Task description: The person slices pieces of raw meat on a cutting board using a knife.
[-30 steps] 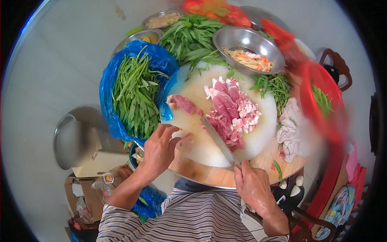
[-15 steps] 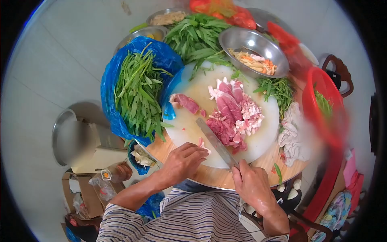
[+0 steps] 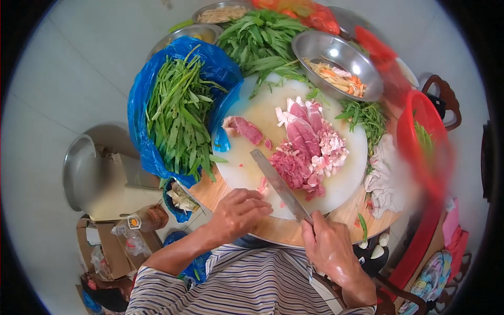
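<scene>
My right hand (image 3: 331, 241) is wrapped round the handle of a kitchen knife (image 3: 281, 184), whose long blade points up and left across the round white cutting board (image 3: 336, 197). Left of the blade, my left hand (image 3: 239, 212) hovers at the board's near edge, its fingers loosely bent and a little apart, seemingly around nothing. Just beyond its fingertips lies a small strip of meat (image 3: 263, 185), partly hidden. Sliced and shredded raw meat (image 3: 294, 167) is heaped right of the blade, with larger pieces (image 3: 303, 128) behind. A separate chunk of meat (image 3: 242, 129) rests on the board's left.
A blue plastic bag (image 3: 139, 113) of leafy greens (image 3: 181, 115) borders the board's left. More greens (image 3: 260, 39) and a steel bowl (image 3: 370, 79) with shredded food stand behind. On the right are a crumpled white cloth (image 3: 382, 181) and a red basket (image 3: 420, 136).
My left hand has come off the small meat strip, its fingers loosening. The knife blade has tilted slightly left, still in my right hand. The whole view has shifted a little.
</scene>
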`<action>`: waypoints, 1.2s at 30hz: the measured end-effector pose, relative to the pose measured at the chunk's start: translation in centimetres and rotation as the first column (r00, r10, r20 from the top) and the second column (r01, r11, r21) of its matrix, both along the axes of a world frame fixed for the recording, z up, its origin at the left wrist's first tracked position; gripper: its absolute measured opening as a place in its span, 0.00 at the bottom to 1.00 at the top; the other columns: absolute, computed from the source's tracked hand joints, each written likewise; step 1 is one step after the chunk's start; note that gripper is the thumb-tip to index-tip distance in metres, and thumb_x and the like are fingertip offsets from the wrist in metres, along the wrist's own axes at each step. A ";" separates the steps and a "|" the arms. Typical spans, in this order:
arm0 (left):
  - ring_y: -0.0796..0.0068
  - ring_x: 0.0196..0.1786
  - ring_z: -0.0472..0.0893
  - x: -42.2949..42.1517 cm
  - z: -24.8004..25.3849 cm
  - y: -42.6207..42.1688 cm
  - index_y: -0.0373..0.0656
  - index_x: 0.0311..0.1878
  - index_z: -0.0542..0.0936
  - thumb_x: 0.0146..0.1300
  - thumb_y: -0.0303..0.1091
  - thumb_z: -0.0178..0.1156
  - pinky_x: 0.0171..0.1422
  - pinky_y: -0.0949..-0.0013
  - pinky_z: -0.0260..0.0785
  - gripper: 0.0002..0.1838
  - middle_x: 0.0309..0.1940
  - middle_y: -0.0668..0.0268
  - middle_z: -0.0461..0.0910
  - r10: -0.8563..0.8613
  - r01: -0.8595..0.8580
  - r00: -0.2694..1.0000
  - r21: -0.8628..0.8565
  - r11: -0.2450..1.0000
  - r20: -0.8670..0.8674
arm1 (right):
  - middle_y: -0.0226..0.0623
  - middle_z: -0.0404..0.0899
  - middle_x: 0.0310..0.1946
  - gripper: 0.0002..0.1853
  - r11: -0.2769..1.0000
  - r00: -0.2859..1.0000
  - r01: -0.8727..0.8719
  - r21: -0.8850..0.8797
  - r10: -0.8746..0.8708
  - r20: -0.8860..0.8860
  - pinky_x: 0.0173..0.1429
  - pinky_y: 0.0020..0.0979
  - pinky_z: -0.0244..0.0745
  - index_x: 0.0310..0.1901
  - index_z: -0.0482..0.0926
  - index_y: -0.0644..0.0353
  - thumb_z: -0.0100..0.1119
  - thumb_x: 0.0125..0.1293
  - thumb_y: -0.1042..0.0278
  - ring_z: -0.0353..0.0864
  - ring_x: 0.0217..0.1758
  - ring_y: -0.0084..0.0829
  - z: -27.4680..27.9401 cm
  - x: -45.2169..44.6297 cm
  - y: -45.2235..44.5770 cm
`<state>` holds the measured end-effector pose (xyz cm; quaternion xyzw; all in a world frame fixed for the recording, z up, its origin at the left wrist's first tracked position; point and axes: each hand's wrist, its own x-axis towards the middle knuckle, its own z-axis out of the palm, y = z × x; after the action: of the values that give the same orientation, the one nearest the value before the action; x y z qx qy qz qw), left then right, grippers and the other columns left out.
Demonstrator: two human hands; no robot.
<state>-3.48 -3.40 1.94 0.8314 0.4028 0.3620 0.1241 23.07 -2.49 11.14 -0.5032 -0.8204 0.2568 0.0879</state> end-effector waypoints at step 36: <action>0.52 0.54 0.88 0.5 -0.4 0.7 0.38 0.52 0.88 0.55 0.21 0.72 0.58 0.55 0.84 0.19 0.48 0.58 0.88 0.095 -0.094 0.994 -0.028 0.995 0.059 | 0.53 0.82 0.21 0.11 0.997 0.998 0.070 0.017 -0.070 0.004 0.32 0.56 0.80 0.39 0.77 0.64 0.63 0.79 0.66 0.86 0.25 0.58 -0.1 1.8 1.3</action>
<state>-2.94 -2.65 1.56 0.7986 0.4423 0.3871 0.1295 24.88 -1.21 11.08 -0.5314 -0.8047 0.2453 0.0991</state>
